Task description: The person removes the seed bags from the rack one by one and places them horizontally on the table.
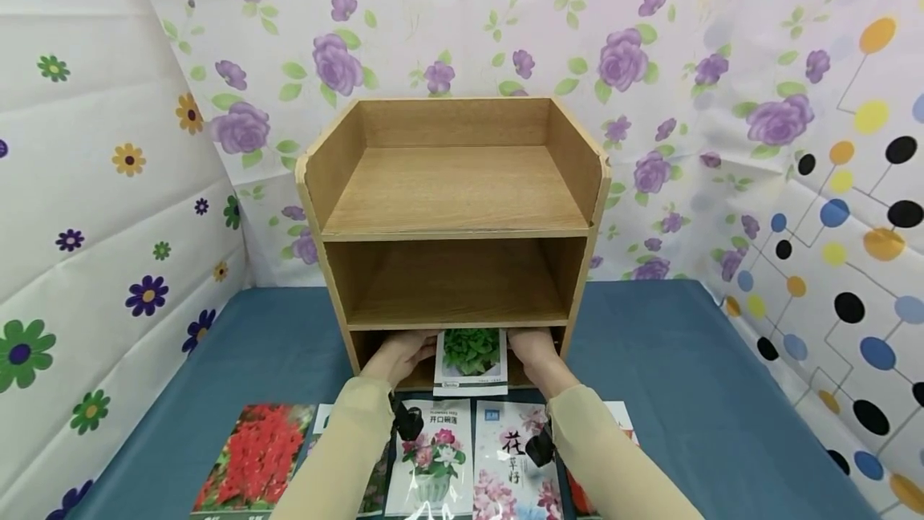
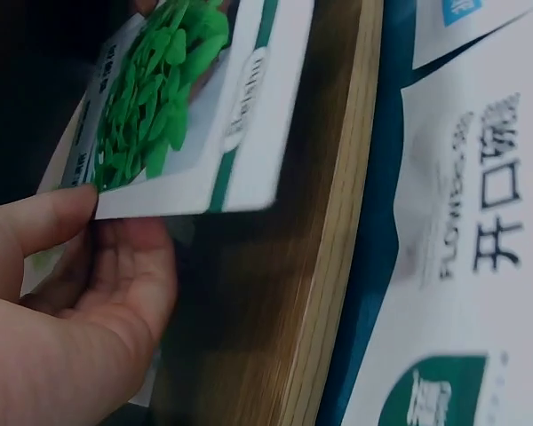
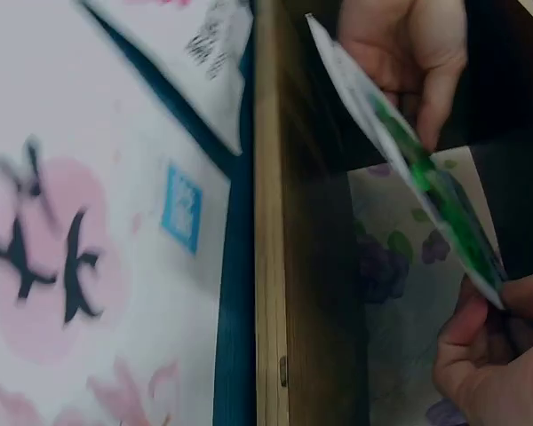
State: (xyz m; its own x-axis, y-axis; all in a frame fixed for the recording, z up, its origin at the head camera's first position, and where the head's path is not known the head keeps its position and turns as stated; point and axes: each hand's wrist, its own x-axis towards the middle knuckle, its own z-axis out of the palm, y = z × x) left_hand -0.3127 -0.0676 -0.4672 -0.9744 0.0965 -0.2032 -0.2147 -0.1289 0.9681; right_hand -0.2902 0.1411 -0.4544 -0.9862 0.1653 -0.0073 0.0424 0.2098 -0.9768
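A seed packet (image 1: 471,359) with a green leafy plant on its front is in the bottom compartment of a small wooden shelf (image 1: 455,319). My left hand (image 1: 402,353) pinches its left edge between thumb and fingers, as the left wrist view shows. On the other edge, my right hand (image 3: 502,355) pinches the packet with thumb and fingertips. The packet (image 3: 409,164) is tilted and held above the compartment's floor in the right wrist view. The shelf board above partly hides both hands and the packet's top in the head view.
Several seed packets lie in a row before the shelf, among them a red-flower one (image 1: 253,456), a potted-flower one (image 1: 431,460) and a pink-blossom one (image 1: 505,432). A blue cloth (image 1: 650,375) covers the table. Patterned sheets (image 1: 462,30) hang behind and at both sides.
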